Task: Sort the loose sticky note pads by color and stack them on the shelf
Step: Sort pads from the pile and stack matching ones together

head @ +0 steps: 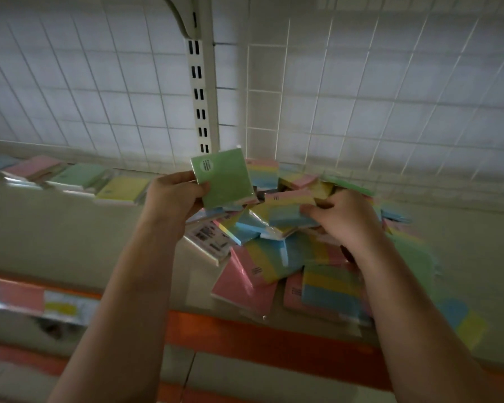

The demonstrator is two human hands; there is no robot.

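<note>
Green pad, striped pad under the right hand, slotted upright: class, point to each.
green pad (226, 181), head view, middle of its face.
striped pad (288, 209), head view, its yellow band.
slotted upright (200, 94), head view, between slot pairs.

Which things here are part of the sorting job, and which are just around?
Job:
green wrapped sticky pad held by left hand
rainbow-striped pad gripped by right hand
loose pastel pad pile
sorted pad row
beige shelf

Around:
white wire grid back
orange price rail

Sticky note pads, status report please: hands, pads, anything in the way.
Left hand holds green pad raised. Right hand grips striped pad atop loose pile. Sorted row at shelf's left. Nothing blocking.
</note>
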